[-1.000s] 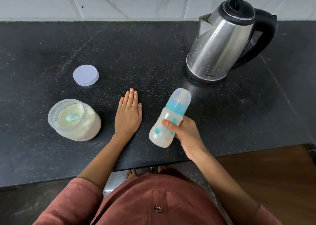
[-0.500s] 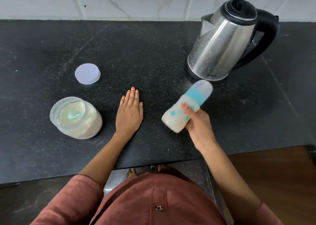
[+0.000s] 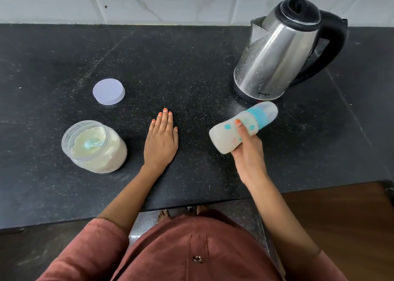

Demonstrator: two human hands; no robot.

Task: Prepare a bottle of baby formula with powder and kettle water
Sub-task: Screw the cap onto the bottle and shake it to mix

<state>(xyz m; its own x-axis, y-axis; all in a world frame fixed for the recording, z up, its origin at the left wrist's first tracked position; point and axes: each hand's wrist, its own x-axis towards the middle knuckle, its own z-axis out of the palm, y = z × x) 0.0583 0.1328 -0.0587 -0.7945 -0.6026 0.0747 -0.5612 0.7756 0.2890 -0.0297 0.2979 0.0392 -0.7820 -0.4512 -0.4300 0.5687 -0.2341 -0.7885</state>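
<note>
**Bottle tilted in your right hand**

Your right hand (image 3: 248,152) grips the capped bottle (image 3: 221,137) above the counter (image 3: 191,67), just in front of the kettle (image 3: 275,52). Your fingers hide its far side. Milky liquid fills it. The open jar (image 3: 100,161) holds powder with a blue scoop (image 3: 92,144) half buried. Your left hand (image 3: 161,140) stays flat on the counter, fingers straight. Since a second ago the bottle's cap has swung rightward.

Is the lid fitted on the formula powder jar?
No: the lid lies flat on the countertop, apart from the open formula powder jar.
</note>
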